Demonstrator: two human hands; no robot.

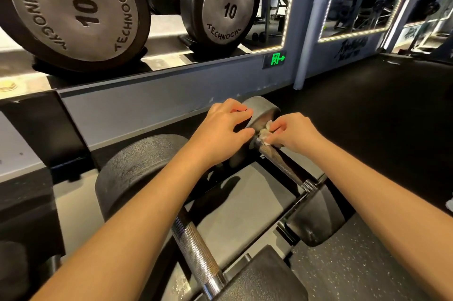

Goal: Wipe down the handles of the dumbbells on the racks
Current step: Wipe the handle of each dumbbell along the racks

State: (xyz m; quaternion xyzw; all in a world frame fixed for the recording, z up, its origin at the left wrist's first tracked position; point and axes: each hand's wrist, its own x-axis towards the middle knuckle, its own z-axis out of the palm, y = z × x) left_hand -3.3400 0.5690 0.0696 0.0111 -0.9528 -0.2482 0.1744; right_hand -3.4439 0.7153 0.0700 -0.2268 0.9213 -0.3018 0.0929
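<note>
On the lower rack lies a small dumbbell whose knurled steel handle (282, 165) runs from a far black head (264, 109) to a near head (318, 219). My right hand (291, 134) pinches a small whitish wipe (264, 132) against the far end of that handle. My left hand (225, 126) grips the far head's edge, fingers curled over it. A bigger dumbbell sits closer, its handle (196, 249) passing under my left forearm.
Two dumbbells marked 10 (76, 11) (225, 6) sit on the upper rack shelf (110, 75). A mirror wall with a green exit sign (278, 59) stands behind. Dark rubber floor (380, 109) spreads to the right of the rack.
</note>
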